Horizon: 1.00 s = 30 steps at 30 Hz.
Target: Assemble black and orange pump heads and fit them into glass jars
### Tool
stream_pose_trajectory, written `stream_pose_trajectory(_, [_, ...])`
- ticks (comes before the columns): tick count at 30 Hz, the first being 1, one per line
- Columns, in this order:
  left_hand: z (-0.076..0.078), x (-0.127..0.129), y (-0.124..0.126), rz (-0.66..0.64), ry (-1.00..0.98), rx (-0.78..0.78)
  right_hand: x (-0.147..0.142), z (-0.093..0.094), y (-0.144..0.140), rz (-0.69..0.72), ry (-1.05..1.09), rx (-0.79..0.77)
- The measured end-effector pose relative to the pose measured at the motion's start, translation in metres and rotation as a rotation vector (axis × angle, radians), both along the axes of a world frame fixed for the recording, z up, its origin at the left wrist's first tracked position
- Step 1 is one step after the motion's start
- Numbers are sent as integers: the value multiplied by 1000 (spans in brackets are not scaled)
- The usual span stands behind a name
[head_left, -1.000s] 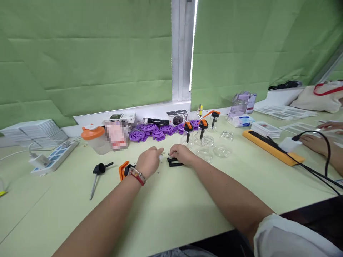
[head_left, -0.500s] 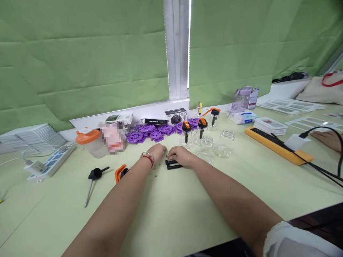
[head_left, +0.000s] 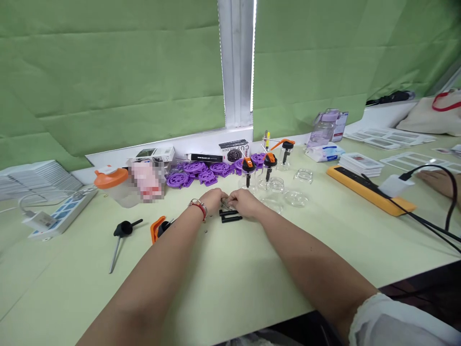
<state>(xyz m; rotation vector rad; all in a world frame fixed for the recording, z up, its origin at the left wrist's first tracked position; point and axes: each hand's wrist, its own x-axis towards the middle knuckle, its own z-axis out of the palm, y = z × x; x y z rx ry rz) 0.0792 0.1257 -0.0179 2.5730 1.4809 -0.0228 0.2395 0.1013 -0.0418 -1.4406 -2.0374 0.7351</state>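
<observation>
My left hand [head_left: 213, 201] and my right hand [head_left: 242, 202] meet near the middle of the table, fingertips close together. The fingers of both are curled in a pinch, and whatever they hold is too small to make out. Small coiled metal pieces [head_left: 225, 205], which look like springs, show between and just under the fingertips. Directly in front of them lie two black tube-like parts [head_left: 231, 219], side by side below my right hand. A tiny metal piece [head_left: 206, 231] lies on the table near my left wrist.
Purple plastic parts [head_left: 207, 177] are heaped behind my hands. Glass jars with orange-and-black tops [head_left: 270, 161] and clear glass pieces [head_left: 296, 198] stand to the right. Black grinder parts [head_left: 124, 229] lie left. A yellow power strip [head_left: 360, 190] and another person's hand [head_left: 441, 180] are far right.
My hands have drawn closer together, and the coiled metal pieces now show more clearly between them. The whole view has shifted slightly.
</observation>
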Motion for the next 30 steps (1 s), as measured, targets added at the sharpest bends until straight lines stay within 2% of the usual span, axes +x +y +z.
stream_pose_trajectory(3, [2,1,-2,-5,-36,-12,-1,-1,2,-108,-20,54])
stream_pose_trajectory(5, [3,0,-3,-5,-61,-23,-1,-3,3,-128,-35,72])
stream_pose_trajectory(14, [9,-7,-6,-6,-137,-101,0,-7,3,-65,-130,56])
stream_pose_trajectory(20, [16,-13,-10,62,-173,-104,0,-4,1,-63,-120,46])
stream_pose_trajectory(26, [26,-13,-31,154,-185,-54,0,-6,2,-52,-94,52])
stream_pose_trajectory(30, [24,-8,-51,123,-172,-58,0,-8,3,-61,-97,54])
